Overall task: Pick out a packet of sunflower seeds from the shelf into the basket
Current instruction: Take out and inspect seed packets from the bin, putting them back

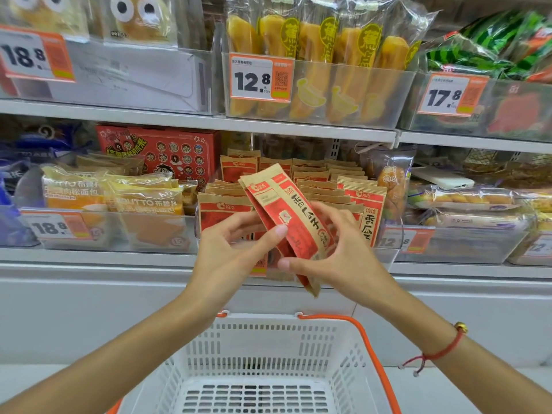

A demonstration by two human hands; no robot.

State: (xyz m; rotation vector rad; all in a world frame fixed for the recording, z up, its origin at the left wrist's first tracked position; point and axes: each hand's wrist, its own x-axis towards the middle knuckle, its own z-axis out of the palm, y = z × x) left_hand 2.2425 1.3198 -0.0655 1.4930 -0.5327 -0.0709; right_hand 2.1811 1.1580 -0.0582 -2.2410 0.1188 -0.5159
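I hold the sunflower seed packet (283, 222) tilted between both hands, left hand (230, 249) pinching its side, right hand (334, 252) curled round its lower edge, lifted clear of the shelf bin (385, 252) so it can drop into the basket (268, 354) below

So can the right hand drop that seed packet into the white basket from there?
Probably yes. The right hand and left hand both hold the red-and-brown paper seed packet above the white plastic basket, which sits open below with nothing between them.
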